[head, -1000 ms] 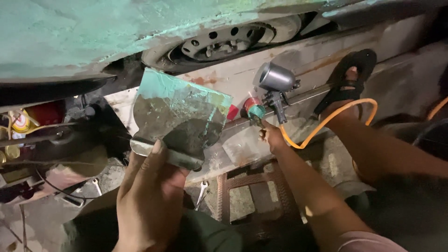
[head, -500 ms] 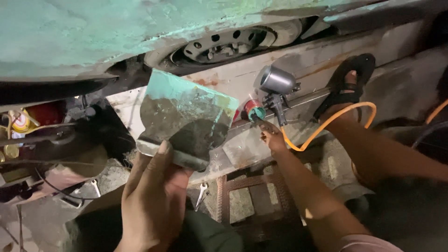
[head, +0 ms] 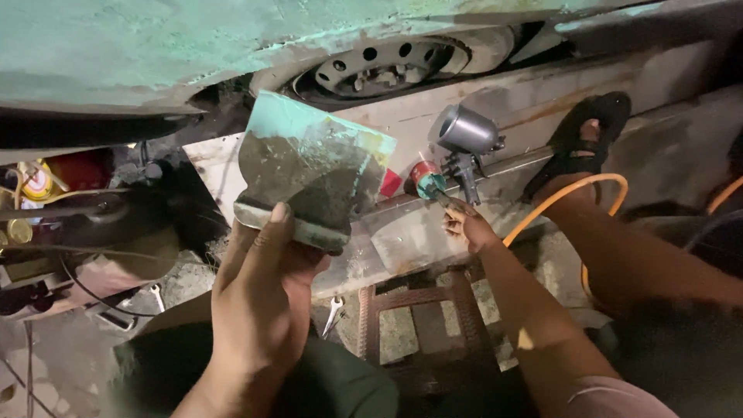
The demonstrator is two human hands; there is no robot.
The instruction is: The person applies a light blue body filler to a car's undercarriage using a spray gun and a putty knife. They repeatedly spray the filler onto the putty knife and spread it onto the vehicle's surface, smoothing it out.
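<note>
My left hand [head: 259, 298] grips the thick handle edge of a wide flat metal scraper blade [head: 309, 174], smeared with dark filler and pale green paint. The blade is held upright in front of a pale green car body panel [head: 155, 46]. My right hand [head: 464, 224] reaches forward and holds a thin tool stuck in a small red and teal tin [head: 426, 179]. Just beyond the tin stands a grey spray gun [head: 464, 139] with its cup tilted.
A car wheel with a perforated steel hub [head: 387, 66] sits under the body. An orange hose [head: 576, 197] loops by my sandalled foot [head: 580, 139]. A brown plastic stool [head: 422, 325], a spanner [head: 333, 313] and cans [head: 35, 186] at left lie around.
The scraper blade in my left hand has risen slightly and shifted right. My right hand stays at the small tin, moving a little closer to it.
</note>
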